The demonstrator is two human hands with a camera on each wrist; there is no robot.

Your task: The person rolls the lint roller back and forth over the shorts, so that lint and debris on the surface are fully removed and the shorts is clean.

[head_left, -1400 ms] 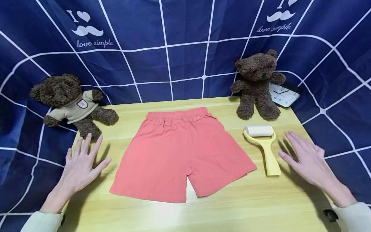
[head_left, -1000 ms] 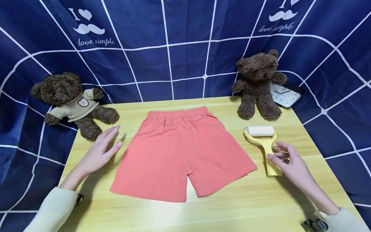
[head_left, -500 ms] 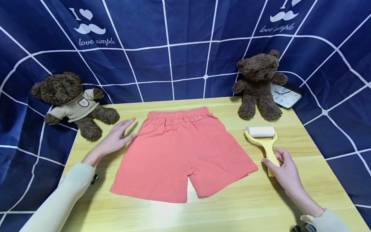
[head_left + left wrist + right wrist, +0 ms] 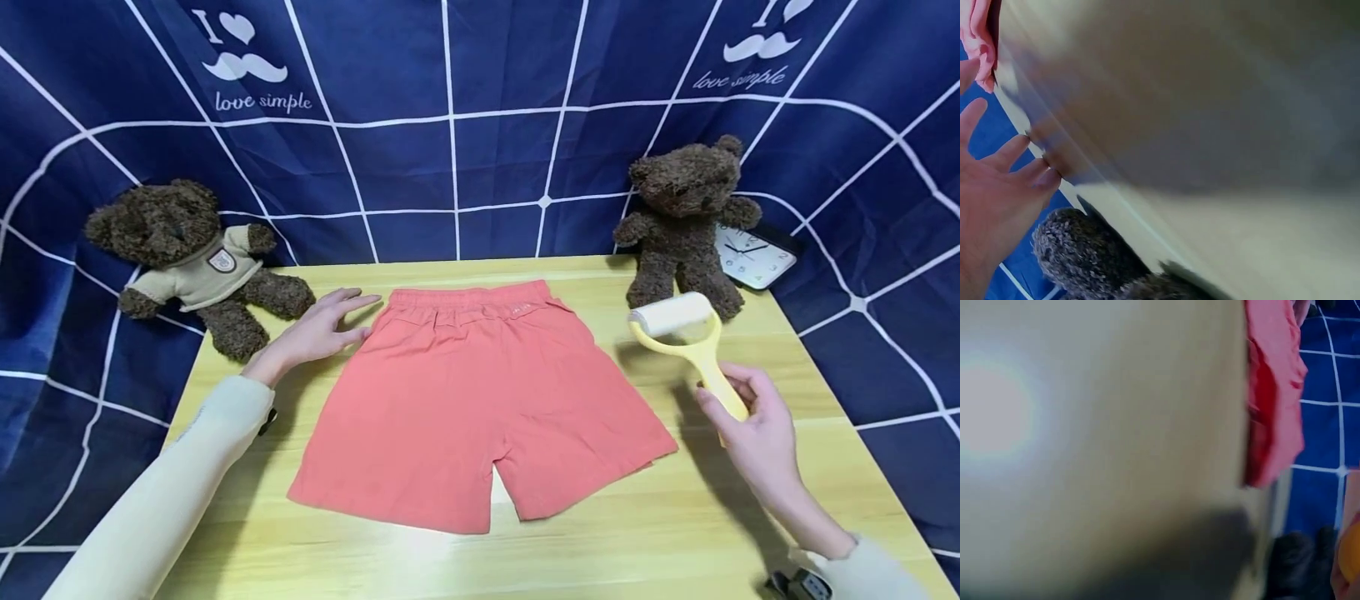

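A pair of coral-red shorts (image 4: 480,400) lies flat on the wooden table, waistband toward the back wall. My left hand (image 4: 318,329) is beside the waistband's left end, fingers extended, thumb tip right at the edge of the cloth. Its fingers (image 4: 1007,153) spread close over the tabletop in the left wrist view. My right hand (image 4: 757,429) grips the yellow handle of a lint roller (image 4: 675,317), tilted up off the table with its white roll pointing away from me. Only the rounded yellow handle end (image 4: 1350,553) shows at the right wrist view's edge.
A brown teddy bear (image 4: 206,271) in a beige shirt sits at the back left. Another brown bear (image 4: 686,217) stands at the back right, with a white-faced clock (image 4: 753,257) behind it. Blue checked cloth (image 4: 495,167) surrounds the wooden table (image 4: 585,550).
My right hand moved in from the right, took hold of the lint roller's handle and lifted it. My left hand moved rightward and away from me to the shorts' waistband.
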